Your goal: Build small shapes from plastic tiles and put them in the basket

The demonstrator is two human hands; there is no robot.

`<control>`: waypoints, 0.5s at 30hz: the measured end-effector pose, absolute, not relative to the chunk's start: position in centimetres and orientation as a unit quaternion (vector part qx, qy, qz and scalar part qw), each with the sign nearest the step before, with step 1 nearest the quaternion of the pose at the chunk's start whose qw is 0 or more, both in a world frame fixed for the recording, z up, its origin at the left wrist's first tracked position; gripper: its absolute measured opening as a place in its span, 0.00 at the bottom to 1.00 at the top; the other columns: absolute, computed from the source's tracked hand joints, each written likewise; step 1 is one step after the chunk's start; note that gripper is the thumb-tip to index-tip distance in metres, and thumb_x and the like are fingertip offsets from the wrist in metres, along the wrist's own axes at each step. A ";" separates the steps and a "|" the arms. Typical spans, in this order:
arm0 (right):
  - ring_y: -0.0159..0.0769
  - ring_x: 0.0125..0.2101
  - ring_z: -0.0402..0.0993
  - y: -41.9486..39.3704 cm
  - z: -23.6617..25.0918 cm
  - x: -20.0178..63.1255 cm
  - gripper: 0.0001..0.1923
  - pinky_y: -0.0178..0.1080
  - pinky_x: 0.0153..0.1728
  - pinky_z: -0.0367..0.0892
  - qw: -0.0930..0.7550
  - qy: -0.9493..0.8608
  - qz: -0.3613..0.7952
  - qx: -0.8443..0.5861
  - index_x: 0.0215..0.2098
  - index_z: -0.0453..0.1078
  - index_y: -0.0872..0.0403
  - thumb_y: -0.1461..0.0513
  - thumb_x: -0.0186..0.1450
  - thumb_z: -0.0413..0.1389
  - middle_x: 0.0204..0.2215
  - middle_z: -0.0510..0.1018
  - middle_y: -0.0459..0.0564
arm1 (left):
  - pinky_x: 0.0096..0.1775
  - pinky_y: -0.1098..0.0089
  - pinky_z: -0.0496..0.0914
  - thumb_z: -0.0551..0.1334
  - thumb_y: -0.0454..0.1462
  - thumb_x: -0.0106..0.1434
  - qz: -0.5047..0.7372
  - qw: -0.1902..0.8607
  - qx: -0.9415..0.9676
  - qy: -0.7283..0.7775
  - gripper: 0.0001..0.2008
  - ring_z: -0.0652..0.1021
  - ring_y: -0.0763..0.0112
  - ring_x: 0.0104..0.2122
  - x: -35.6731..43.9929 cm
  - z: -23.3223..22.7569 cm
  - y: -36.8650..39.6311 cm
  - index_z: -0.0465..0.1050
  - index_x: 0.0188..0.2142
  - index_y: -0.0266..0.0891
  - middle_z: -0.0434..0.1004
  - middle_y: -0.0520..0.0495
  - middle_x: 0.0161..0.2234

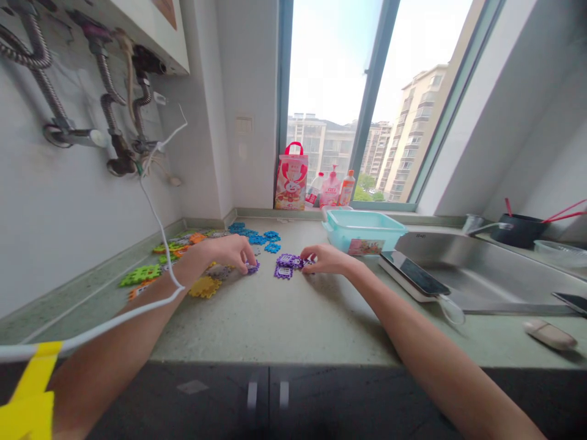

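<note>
My left hand (232,250) bends down over the counter, its fingers closed on a purple puzzle tile (252,267) with toothed edges. To the right, my right hand (328,259) pinches another purple tile (308,261) at the edge of a small purple group (284,266). Blue toothed tiles (271,237) lie just behind and between the hands. Beside my left wrist are a yellow tile (205,287), a green tile (140,275) and orange tiles (197,238). My left forearm covers part of this spread.
A turquoise plastic basin (364,223) stands behind my right hand. Right of it are a phone (415,274) on a white block and a steel sink (463,269). A white cable (151,300) crosses over my left forearm. Bottles (331,189) and a pink bag (291,180) line the windowsill.
</note>
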State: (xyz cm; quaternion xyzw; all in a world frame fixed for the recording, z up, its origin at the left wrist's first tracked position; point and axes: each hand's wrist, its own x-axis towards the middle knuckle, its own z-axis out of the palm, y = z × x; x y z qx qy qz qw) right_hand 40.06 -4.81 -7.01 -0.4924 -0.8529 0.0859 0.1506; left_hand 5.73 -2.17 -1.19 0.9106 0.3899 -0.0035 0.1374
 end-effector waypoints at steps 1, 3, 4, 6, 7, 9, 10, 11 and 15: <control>0.40 0.40 0.82 -4.7 -7.1 40.2 0.16 0.35 0.39 0.71 0.145 -0.851 0.084 -0.498 0.47 0.81 0.50 0.57 0.61 0.68 0.42 0.86 0.48 | 0.38 0.75 0.71 0.76 0.42 0.51 -0.004 0.144 0.911 0.386 0.16 0.83 0.66 0.36 5.9 -1.4 -2.1 0.88 0.42 0.48 0.87 0.51 0.37; 0.41 0.39 0.82 -4.6 -7.1 40.6 0.18 0.36 0.39 0.71 0.139 -0.846 0.068 -0.511 0.49 0.80 0.50 0.61 0.60 0.66 0.43 0.86 0.49 | 0.39 0.74 0.72 0.76 0.44 0.52 0.002 0.163 0.912 0.377 0.16 0.83 0.65 0.36 6.7 -2.0 -2.3 0.88 0.42 0.47 0.87 0.50 0.36; 0.42 0.40 0.82 -4.6 -6.9 40.8 0.19 0.36 0.40 0.71 0.139 -0.843 0.049 -0.517 0.50 0.80 0.51 0.62 0.59 0.66 0.44 0.86 0.50 | 0.39 0.74 0.72 0.76 0.45 0.53 0.011 0.171 0.913 0.371 0.16 0.83 0.65 0.37 7.3 -2.4 -2.4 0.88 0.41 0.47 0.87 0.50 0.36; 0.45 0.43 0.81 -4.6 -6.6 41.3 0.22 0.39 0.44 0.72 0.156 -0.841 -0.008 -0.518 0.52 0.79 0.51 0.64 0.59 0.65 0.45 0.85 0.53 | 0.41 0.73 0.72 0.75 0.45 0.55 0.036 0.193 0.918 0.346 0.14 0.83 0.65 0.38 8.6 -3.3 -2.9 0.88 0.41 0.47 0.87 0.50 0.37; 0.47 0.45 0.81 -4.6 -6.4 41.5 0.22 0.41 0.47 0.72 0.175 -0.839 -0.039 -0.514 0.53 0.78 0.52 0.64 0.59 0.65 0.46 0.85 0.54 | 0.42 0.73 0.72 0.75 0.45 0.56 0.049 0.205 0.921 0.326 0.13 0.83 0.64 0.39 9.2 -3.7 -3.1 0.88 0.41 0.47 0.87 0.51 0.38; 0.49 0.49 0.79 -4.7 -6.3 41.6 0.23 0.45 0.52 0.71 0.225 -0.834 -0.079 -0.497 0.54 0.77 0.52 0.65 0.59 0.64 0.48 0.83 0.56 | 0.44 0.72 0.72 0.73 0.46 0.58 0.075 0.220 0.927 0.295 0.11 0.82 0.64 0.42 10.0 -4.2 -3.4 0.88 0.41 0.48 0.87 0.52 0.40; 0.48 0.49 0.79 -4.7 -6.3 41.4 0.24 0.45 0.53 0.71 0.251 -0.832 -0.083 -0.488 0.55 0.77 0.52 0.65 0.60 0.63 0.49 0.83 0.55 | 0.45 0.71 0.72 0.73 0.47 0.59 0.089 0.217 0.928 0.290 0.12 0.82 0.64 0.43 10.1 -4.2 -3.5 0.87 0.41 0.48 0.87 0.52 0.41; 0.47 0.48 0.79 -4.7 -6.4 41.0 0.24 0.45 0.52 0.71 0.274 -0.830 -0.079 -0.478 0.56 0.76 0.52 0.65 0.60 0.62 0.50 0.82 0.55 | 0.46 0.70 0.72 0.74 0.48 0.58 0.100 0.204 0.929 0.291 0.14 0.82 0.63 0.44 9.9 -4.1 -3.5 0.87 0.42 0.48 0.86 0.52 0.42; 0.42 0.46 0.80 -4.7 -7.5 38.4 0.25 0.42 0.51 0.72 0.331 -0.842 -0.025 -0.425 0.59 0.74 0.51 0.63 0.64 0.62 0.51 0.81 0.54 | 0.51 0.67 0.71 0.78 0.48 0.50 0.085 0.110 0.927 0.350 0.27 0.79 0.57 0.50 7.9 -2.4 -3.0 0.84 0.49 0.46 0.83 0.48 0.51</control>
